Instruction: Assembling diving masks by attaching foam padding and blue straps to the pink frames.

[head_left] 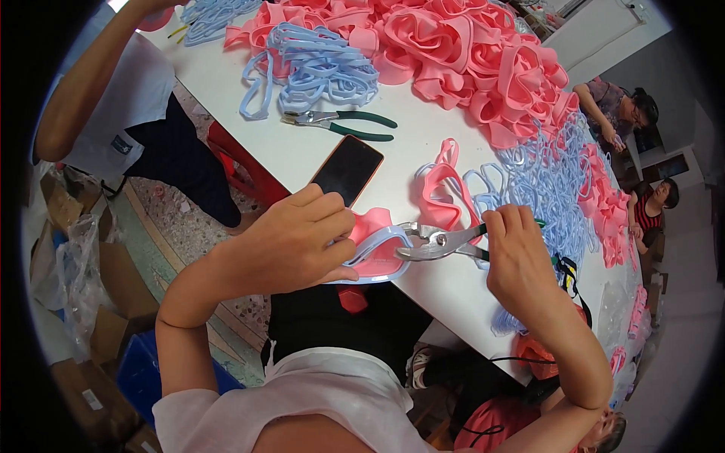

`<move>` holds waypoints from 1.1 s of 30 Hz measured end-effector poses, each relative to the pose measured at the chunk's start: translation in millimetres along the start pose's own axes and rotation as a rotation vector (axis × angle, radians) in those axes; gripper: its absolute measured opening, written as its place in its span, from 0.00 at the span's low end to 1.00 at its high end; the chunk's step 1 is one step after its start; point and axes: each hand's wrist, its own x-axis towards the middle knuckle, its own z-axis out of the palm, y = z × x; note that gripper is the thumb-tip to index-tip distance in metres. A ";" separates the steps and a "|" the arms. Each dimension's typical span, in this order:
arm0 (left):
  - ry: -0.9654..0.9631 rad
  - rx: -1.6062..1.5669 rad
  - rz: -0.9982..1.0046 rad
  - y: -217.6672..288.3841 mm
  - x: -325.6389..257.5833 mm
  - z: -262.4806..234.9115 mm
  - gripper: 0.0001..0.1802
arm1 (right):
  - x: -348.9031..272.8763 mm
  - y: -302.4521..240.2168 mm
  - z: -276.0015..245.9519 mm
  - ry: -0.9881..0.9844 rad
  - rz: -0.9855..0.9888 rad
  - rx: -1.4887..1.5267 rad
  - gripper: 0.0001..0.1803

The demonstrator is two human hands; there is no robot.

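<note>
pink-blue part (375, 249) at table edge, pliers (438, 243) biting it

White worktable (445, 136) over speckled terrazzo floor (181, 234), cardboard boxes (113, 302), pale wall (649, 68) behind.

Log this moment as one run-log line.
left hand: holds pink-and-blue frame | right hand: grips pliers, jaws at frame edge | phone beside

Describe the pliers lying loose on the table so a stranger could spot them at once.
Start at the white table and find the heap of pale blue frames at its far left end. Just in front of that heap, beyond the dark phone, lie the spare pliers. Unlike the pair gripped in the right hand, nobody touches them.
</note>
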 end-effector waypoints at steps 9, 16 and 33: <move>-0.028 0.021 0.050 4.2 10.8 6.0 0.16 | 7.8 25.8 7.3 -0.004 -0.117 -0.238 0.06; -0.011 0.019 0.075 -4.4 16.9 11.1 0.18 | 7.5 38.4 4.9 0.034 -0.035 -0.091 0.10; -0.058 0.148 0.235 17.0 41.1 24.5 0.08 | 44.7 2.7 -32.5 0.191 -0.442 -0.480 0.10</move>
